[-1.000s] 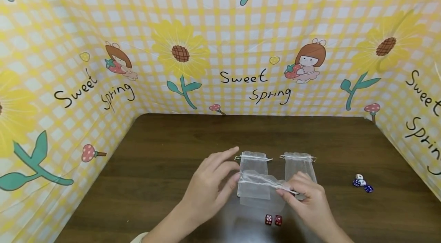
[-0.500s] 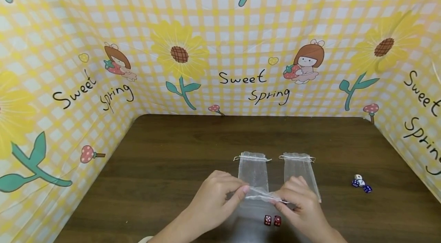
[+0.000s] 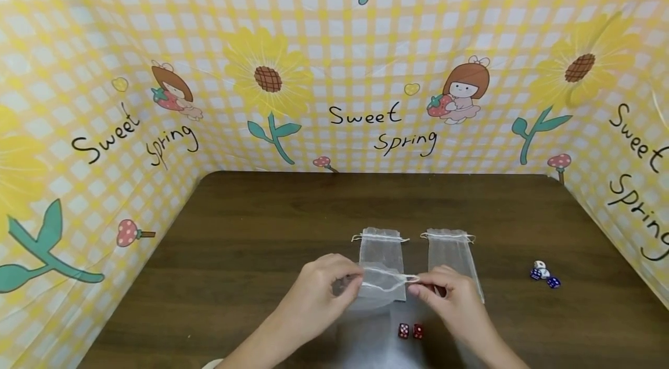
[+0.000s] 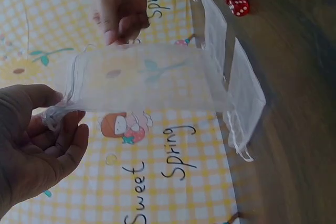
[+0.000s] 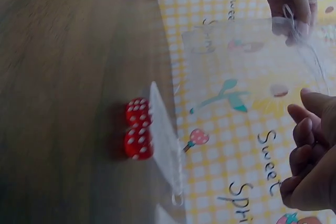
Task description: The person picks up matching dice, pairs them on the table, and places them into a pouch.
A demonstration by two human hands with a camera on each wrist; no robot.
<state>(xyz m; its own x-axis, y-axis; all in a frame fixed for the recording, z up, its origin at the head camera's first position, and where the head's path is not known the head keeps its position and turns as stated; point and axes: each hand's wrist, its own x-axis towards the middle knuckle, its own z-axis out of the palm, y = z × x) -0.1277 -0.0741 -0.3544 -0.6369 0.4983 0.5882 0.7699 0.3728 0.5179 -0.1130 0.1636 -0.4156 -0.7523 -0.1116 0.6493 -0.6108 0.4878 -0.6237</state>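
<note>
A sheer white drawstring bag [image 3: 373, 296] hangs above the table between both hands. My left hand [image 3: 324, 287] pinches its gathered top at the left end; in the left wrist view, cord bunches at those fingers [image 4: 68, 142]. At the other end, my right hand [image 3: 452, 293] holds the drawstring loop at its fingertips, with the other fingers curled. The bag's mouth is spread slightly between the two white cords. Two more such bags, a left one [image 3: 370, 250] and a right one [image 3: 449, 253], lie flat behind. Two red dice [image 5: 138, 142] sit below my hands.
Several blue and white dice [image 3: 543, 273] are grouped on the right of the dark wooden table [image 3: 251, 229]. A yellow checked cloth [image 3: 345, 67] with printed sunflowers rises behind the table and along both sides.
The left hand, spread beside the bag a second ago, now pinches its top. The bag's top dipped toward me, then rose, and its mouth has parted. The dice on the table stayed put.
</note>
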